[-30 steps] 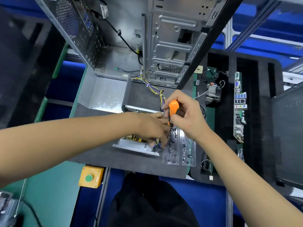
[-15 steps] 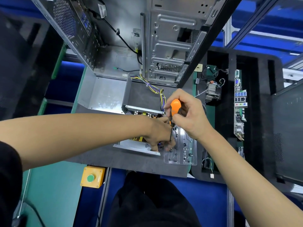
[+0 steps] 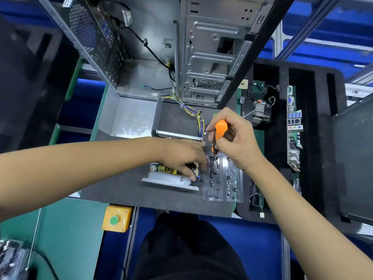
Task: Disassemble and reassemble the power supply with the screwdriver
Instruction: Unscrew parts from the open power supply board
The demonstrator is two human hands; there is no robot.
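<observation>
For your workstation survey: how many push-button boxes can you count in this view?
1: a yellow box with a green button at the near edge of the bench, below the left forearm. Others may be hidden.

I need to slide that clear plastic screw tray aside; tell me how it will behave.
The screw tray looks thin and clear, so probably light and somewhat bendy. The small screws lying loose in its compartments would likely rattle or spill if it tilts. Flat on the dark mat, it should slide rather than tip.

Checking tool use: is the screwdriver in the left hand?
No, the right hand grips the orange screwdriver; the left hand rests on the power supply.
</observation>
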